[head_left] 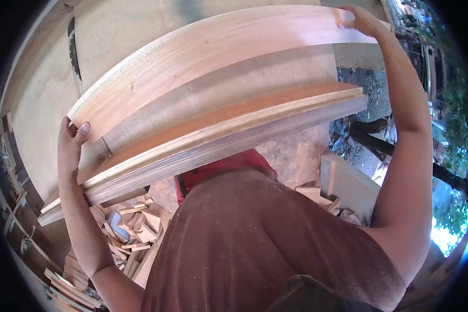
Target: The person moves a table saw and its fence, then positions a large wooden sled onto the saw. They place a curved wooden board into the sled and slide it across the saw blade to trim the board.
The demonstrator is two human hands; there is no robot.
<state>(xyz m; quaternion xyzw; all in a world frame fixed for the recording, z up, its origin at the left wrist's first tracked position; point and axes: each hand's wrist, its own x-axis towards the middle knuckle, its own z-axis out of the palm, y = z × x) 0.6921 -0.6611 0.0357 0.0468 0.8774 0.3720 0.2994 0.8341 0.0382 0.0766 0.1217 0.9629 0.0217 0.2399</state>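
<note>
A long, pale wooden board [208,52] spans the upper part of the head view, looking curved through the wide lens. My left hand [72,143] grips its left end, with the thumb on the face towards me. At the other end my right hand [365,22] is closed over the top edge, its thumb on the near face. Between the board and my body lies another long timber [223,127], with a reddish-brown top and pale edge above a greyish layer. It passes under my left forearm.
Many wood offcuts [140,229] are heaped on the floor at lower left. More pieces of wood [317,195] lie right of my body. Large pale panels [41,99] stand or lie beyond the board. A dark log-like piece [369,138] and foliage [460,104] appear at right.
</note>
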